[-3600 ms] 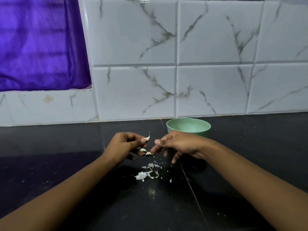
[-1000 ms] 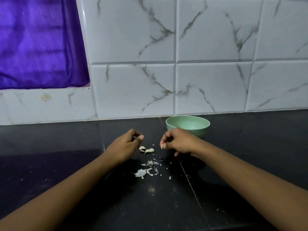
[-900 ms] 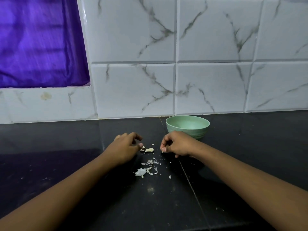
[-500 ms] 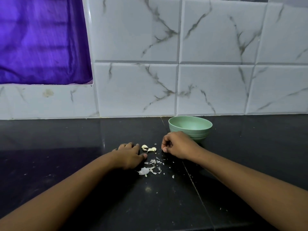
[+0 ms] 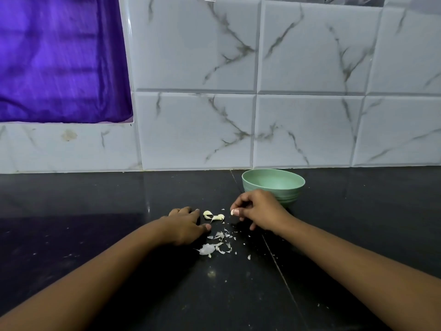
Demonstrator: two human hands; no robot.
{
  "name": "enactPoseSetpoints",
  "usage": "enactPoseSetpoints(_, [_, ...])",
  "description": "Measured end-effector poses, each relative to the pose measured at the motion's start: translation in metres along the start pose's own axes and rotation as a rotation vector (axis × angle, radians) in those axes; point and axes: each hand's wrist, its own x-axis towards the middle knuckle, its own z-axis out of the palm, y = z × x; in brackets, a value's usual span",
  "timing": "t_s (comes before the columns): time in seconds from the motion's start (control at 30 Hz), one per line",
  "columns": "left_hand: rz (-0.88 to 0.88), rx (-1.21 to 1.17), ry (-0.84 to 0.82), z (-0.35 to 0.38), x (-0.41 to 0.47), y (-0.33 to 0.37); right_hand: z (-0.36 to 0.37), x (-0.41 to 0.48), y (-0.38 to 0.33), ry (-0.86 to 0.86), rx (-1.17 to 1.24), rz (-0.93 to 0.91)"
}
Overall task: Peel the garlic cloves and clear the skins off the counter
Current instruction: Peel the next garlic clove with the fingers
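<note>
Two pale garlic cloves (image 5: 213, 216) lie on the black counter (image 5: 95, 235) between my hands. Just in front of them is a scatter of white garlic skins (image 5: 218, 244), the largest piece at the near left. My left hand (image 5: 186, 226) rests flat on the counter, palm down, its fingertips just left of the cloves. My right hand (image 5: 259, 211) hovers to the right of the cloves with its fingers curled and the thumb against the forefinger. I see nothing held in it. A green bowl (image 5: 296, 181) stands right behind that hand.
A white marbled tile wall (image 5: 310, 130) rises at the back of the counter. At the upper left hangs a purple cloth (image 5: 59, 58). A seam (image 5: 279, 266) runs across the counter under my right forearm. Tiny skin flecks dot the surface.
My left hand let go of a clove and came down flat on the counter. My right hand drew its fingers in. The cloves now lie on the counter between my hands.
</note>
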Motion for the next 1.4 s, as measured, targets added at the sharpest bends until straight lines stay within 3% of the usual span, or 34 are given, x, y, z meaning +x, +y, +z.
enactPoseSetpoints(0.13, [0.016, 0.015, -0.002, -0.003, -0.002, 0.0, -0.003, -0.001, -0.002, -0.123, 0.257, 0.175])
enactPoseSetpoints(0.37, [0.031, -0.017, 0.028, -0.002, 0.001, -0.002, -0.007, 0.001, -0.001, -0.185, 0.216, 0.202])
enactPoseSetpoints(0.73, [0.033, -0.01, 0.022, -0.001, 0.001, -0.001, 0.002, -0.003, -0.011, -0.031, -0.508, -0.207])
enactPoseSetpoints(0.97, [0.031, -0.024, 0.027, 0.0, 0.002, -0.002, 0.01, -0.006, -0.009, 0.01, -0.663, -0.365])
enactPoseSetpoints(1.03, [0.044, -0.048, 0.064, -0.002, 0.0, -0.001, 0.007, -0.004, -0.006, 0.024, -0.512, -0.3])
enactPoseSetpoints(1.13, [0.111, -0.138, 0.218, -0.007, -0.004, 0.0, -0.001, -0.005, -0.012, -0.01, 0.1, -0.038])
enactPoseSetpoints(1.23, [0.232, -0.329, 0.463, -0.012, -0.008, 0.002, -0.006, -0.007, -0.02, -0.12, 0.59, 0.112])
enactPoseSetpoints(1.4, [0.367, -0.682, 0.619, -0.013, -0.015, 0.006, -0.01, -0.011, -0.031, -0.262, 0.897, 0.165])
